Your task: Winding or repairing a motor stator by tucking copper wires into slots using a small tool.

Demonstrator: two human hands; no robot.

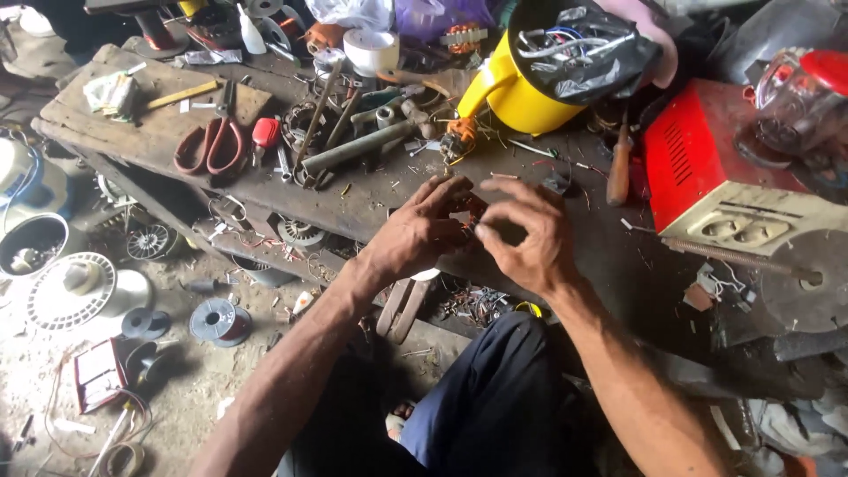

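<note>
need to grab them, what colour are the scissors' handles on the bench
Dark red scissors handles, clearest in the head view.

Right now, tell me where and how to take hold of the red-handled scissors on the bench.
Take the red-handled scissors by the two handle loops, which lie toward the bench's near edge with bare wood around them. Come from above on that near side. The blades point away toward the clutter at the back and look closed, so they lie flat as one piece. Both hands, left hand and right hand, are busy with a small part.

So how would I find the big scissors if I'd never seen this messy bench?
Start at the wooden workbench and look to its far left end, away from the yellow jug. The scissors lie flat there, next to a small red-handled tool. Only they have two large reddish-brown loop handles.
</note>
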